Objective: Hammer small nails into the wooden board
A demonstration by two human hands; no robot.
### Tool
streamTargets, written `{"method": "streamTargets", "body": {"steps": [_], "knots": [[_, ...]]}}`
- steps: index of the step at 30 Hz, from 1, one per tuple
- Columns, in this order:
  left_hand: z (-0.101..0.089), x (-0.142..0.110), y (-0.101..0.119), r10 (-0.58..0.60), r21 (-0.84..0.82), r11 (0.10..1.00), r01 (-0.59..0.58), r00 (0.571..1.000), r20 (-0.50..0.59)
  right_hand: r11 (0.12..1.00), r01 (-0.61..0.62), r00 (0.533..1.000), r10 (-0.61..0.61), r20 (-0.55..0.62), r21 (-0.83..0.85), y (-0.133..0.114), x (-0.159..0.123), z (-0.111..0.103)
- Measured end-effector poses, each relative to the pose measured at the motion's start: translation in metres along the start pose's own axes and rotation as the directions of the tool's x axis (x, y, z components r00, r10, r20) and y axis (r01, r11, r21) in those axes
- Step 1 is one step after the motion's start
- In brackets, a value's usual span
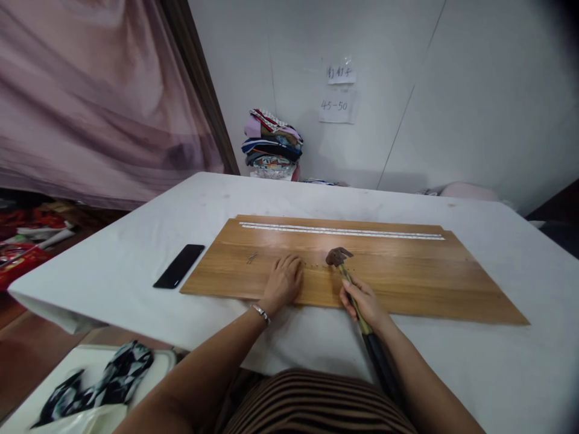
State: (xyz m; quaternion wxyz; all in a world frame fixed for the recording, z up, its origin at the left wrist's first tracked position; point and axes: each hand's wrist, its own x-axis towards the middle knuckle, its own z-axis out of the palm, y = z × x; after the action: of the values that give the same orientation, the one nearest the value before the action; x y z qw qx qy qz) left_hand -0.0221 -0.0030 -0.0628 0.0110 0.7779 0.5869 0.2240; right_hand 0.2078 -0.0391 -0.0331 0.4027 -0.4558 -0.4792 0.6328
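Observation:
On the wooden board [407,274], my left hand [284,280] rests with its fingers curled and close together. Anything in its fingertips is hidden from me. My right hand [365,304] is wrapped around the handle of a claw hammer [339,258], gripping it partway up. The rusty hammer head hangs over the board, to the right of my left hand. A row of small nail heads [316,265] runs between my left hand and the hammer head. Several loose nails [252,258] lie on the board to the left of my left hand.
Two white measuring strips [339,231] run along the board's far side. A black phone [179,266] lies left of the board on the white-covered table [113,259]. Folded clothes [272,147] are stacked behind. A stool [158,361] with patterned cloth stands lower left.

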Motion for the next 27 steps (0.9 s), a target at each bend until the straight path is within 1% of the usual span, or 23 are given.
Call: {"method": "streamTargets", "body": {"steps": [7, 11, 16, 19, 27], "knots": [[-0.0008, 0.0006, 0.0009, 0.002, 0.013, 1.000, -0.002, 1.000, 0.012, 1.000, -0.016, 1.000, 0.016, -0.009, -0.017, 0.0000, 0.0004, -0.0003], [0.0003, 0.0001, -0.0004, 0.013, 0.002, 1.000, -0.013, 1.000, 0.013, 1.000, -0.003, 1.000, 0.003, -0.013, -0.008, 0.0004, -0.0001, 0.0002], [0.0034, -0.0004, -0.0036, 0.020, 0.014, 1.000, -0.020, 1.000, -0.007, 1.000, 0.015, 1.000, -0.016, -0.009, -0.021, 0.0020, 0.0003, 0.0011], [0.0040, -0.0006, -0.0038, 0.020, 0.019, 1.000, -0.020, 1.000, -0.006, 1.000, 0.002, 1.000, -0.002, -0.014, -0.024, 0.0009, -0.0003, 0.0014], [-0.0025, 0.0004, 0.0024, 0.009, -0.008, 1.000, -0.009, 1.000, 0.009, 1.000, -0.013, 1.000, 0.013, -0.001, -0.015, -0.0016, -0.0015, 0.0011]]}}
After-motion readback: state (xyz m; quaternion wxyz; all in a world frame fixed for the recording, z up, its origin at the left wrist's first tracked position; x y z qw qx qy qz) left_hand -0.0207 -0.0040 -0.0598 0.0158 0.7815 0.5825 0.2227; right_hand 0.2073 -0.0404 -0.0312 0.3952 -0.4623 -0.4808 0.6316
